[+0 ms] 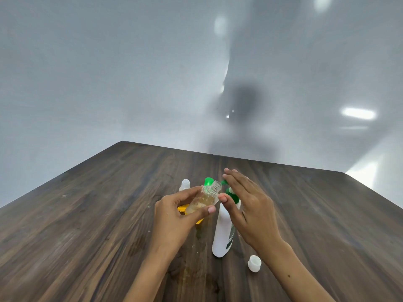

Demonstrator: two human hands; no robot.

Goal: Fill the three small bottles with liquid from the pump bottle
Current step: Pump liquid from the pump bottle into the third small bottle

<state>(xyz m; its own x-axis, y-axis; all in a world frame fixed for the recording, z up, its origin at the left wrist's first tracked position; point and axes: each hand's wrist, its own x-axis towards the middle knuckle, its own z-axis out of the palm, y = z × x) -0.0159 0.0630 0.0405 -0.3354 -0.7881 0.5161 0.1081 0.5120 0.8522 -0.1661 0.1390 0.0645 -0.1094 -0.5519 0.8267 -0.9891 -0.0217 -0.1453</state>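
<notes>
Low centre of the frame, the left hand (pixel 174 211) pinches a tilted clear bottle (pixel 205 198), partly filled with amber liquid, at the pump bottle (pixel 224 232) nozzle. The right hand (pixel 250 203), grip spread, rests over the pump. Filling looks midway; a white-capped bottle (pixel 185 185) waits behind.

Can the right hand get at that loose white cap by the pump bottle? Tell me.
Probably yes. The right hand lies open over the pump bottle, holding nothing, and the white cap sits on bare table beside the right forearm, with nothing around it.
</notes>
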